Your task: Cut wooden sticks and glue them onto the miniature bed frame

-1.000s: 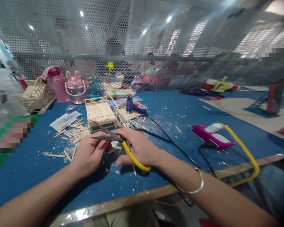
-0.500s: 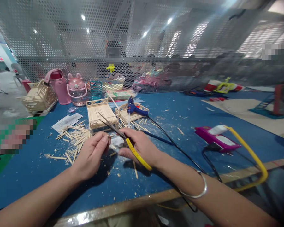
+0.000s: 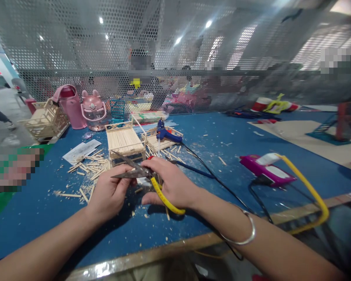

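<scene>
My right hand (image 3: 172,183) holds a pair of scissors (image 3: 143,172) with a yellow-wrapped handle. Their blades are spread and point left, the lower one reaching across my left hand (image 3: 112,189). The left hand's fingers are curled closed, and whatever they pinch is hidden or too small to make out. Just beyond the hands stands a small bed-like model built of wooden sticks (image 3: 125,140). A blue glue gun (image 3: 169,135) rests on a second, lower stick frame (image 3: 155,145) to its right.
Cut stick pieces (image 3: 98,164) and crumbs litter the blue table (image 3: 210,212). Pink bottles (image 3: 73,109) and a stick model (image 3: 45,121) stand at back left. On the right lies a purple-white device (image 3: 267,170) by a yellow bent tube (image 3: 305,183). Black cords cross the middle.
The scissors' blades have spread wide, one swinging over my left hand. My right thumb has moved slightly away from the fingers. The view has shifted slightly.
</scene>
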`<action>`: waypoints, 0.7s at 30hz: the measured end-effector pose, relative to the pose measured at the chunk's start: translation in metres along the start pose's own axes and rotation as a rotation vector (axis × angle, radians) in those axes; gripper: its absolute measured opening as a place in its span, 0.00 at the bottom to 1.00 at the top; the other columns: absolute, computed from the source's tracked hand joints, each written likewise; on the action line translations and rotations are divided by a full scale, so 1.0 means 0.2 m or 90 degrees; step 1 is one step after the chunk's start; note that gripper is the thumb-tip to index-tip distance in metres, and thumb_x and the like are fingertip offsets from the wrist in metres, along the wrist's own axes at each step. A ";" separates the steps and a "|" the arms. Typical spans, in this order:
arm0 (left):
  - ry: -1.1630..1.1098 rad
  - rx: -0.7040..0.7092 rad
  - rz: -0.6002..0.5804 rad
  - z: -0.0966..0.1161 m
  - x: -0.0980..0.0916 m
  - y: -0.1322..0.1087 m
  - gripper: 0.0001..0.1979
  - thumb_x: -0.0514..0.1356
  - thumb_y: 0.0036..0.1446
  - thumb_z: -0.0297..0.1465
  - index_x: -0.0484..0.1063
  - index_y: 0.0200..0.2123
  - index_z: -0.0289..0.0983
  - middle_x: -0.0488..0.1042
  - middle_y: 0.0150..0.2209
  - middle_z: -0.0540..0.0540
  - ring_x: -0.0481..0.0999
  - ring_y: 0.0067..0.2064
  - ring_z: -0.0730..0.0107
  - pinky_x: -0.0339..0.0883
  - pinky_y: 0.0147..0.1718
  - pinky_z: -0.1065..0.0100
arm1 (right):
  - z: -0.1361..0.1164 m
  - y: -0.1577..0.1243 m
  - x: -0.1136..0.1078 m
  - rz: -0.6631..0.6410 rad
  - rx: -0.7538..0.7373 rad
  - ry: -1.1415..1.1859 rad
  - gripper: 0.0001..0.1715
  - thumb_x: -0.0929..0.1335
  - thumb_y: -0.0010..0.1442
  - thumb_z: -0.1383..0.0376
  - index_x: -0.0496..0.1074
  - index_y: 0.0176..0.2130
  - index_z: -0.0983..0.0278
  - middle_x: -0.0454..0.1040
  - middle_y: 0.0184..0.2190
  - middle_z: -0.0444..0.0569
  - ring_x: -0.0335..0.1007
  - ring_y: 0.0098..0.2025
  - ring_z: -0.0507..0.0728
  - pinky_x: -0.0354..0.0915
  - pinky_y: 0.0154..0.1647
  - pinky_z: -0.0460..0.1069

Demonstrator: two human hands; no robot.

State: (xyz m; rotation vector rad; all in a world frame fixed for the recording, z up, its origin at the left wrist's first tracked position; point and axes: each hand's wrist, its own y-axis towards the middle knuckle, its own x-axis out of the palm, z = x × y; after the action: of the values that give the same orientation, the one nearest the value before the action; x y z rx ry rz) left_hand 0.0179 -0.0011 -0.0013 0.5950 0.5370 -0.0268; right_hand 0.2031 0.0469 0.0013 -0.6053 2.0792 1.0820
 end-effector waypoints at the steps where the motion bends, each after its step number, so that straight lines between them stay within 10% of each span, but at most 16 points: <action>1: 0.014 0.004 0.000 0.00 0.00 0.00 0.12 0.49 0.60 0.28 0.67 0.25 0.37 0.70 0.22 0.52 0.68 0.25 0.75 0.60 0.26 0.74 | 0.00 0.00 0.00 0.002 -0.003 -0.005 0.43 0.71 0.41 0.42 0.65 0.47 0.68 0.70 0.39 0.56 0.65 0.41 0.60 0.63 0.42 0.55; 21: 0.117 0.077 0.018 0.02 -0.01 -0.02 0.11 0.50 0.55 0.23 0.69 0.24 0.37 0.71 0.21 0.50 0.69 0.23 0.73 0.62 0.24 0.74 | -0.02 -0.01 0.02 0.027 0.000 -0.006 0.43 0.68 0.41 0.39 0.69 0.44 0.69 0.72 0.32 0.53 0.66 0.35 0.57 0.64 0.36 0.52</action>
State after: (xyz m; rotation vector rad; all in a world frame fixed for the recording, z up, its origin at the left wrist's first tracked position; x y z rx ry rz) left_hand 0.0179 -0.0060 0.0001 0.7267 0.7085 0.0227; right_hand 0.1996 0.0427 -0.0019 -0.5580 2.0921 1.1067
